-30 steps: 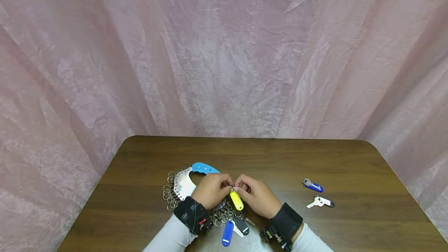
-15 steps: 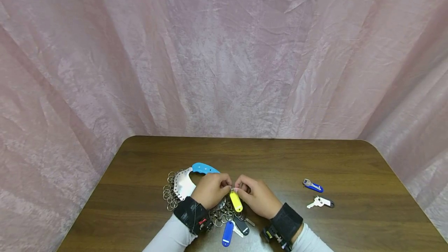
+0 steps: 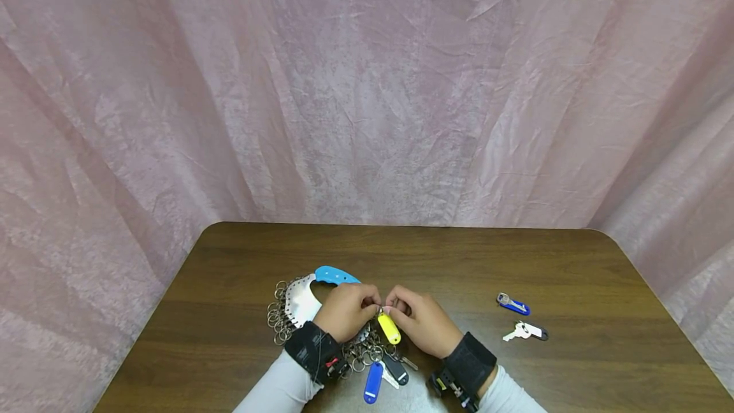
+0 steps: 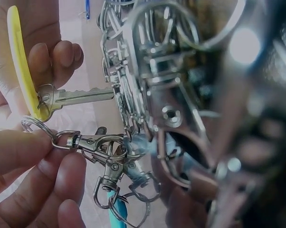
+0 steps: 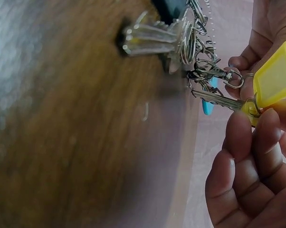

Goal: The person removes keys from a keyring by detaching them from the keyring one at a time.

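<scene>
My left hand (image 3: pixel 344 314) pinches a split ring (image 4: pixel 44 128) that is linked to a small swivel clasp (image 4: pixel 86 142). Facing it, my right hand (image 3: pixel 427 325) has its thumb and fingertips on the ring end of a yellow key tag (image 3: pixel 389 329). A silver key (image 4: pixel 86 97) hangs from that tag and points toward the clasps. Under the left hand lies a curved metal plate (image 3: pixel 299 303) with a blue handle (image 3: pixel 337 275), its edge lined with metal rings (image 3: pixel 277 322). Close below the hands are a blue key tag (image 3: pixel 373 383) and a black key tag (image 3: pixel 395 369) with keys.
On the right of the wooden table (image 3: pixel 596 285) lie another blue key tag (image 3: pixel 513 304) and a black-and-white key tag (image 3: pixel 534 331) with a silver key (image 3: pixel 518 331). A pink curtain (image 3: pixel 401 94) hangs behind the table's far edge.
The yellow tag swings slightly left, then back to the right between the fingers. Both hands stay in nearly the same place, and the other things lie still.
</scene>
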The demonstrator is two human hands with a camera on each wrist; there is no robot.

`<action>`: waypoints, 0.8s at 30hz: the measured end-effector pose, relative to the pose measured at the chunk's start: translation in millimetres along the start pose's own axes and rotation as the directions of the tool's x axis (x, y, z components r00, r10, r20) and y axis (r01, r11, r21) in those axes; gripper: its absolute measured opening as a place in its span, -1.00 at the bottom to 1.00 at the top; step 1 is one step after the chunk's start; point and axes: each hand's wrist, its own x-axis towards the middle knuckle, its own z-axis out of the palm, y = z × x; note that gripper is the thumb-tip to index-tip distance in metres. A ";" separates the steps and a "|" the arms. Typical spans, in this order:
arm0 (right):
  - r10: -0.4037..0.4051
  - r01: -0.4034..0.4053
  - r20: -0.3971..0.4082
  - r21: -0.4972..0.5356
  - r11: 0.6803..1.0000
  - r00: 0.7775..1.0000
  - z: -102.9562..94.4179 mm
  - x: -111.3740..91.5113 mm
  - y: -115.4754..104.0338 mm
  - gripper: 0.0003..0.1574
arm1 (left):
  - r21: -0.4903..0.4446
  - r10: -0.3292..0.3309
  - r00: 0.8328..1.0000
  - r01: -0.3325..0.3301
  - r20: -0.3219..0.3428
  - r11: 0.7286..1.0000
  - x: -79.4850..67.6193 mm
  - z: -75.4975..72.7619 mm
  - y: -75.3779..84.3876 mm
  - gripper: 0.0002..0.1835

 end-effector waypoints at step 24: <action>0.016 -0.016 0.002 -0.014 1.000 1.000 0.9 0.2 2.0 -0.92 | 0.020 0.065 0.998 -0.065 0.003 0.998 0.7 0.6 0.6 -0.84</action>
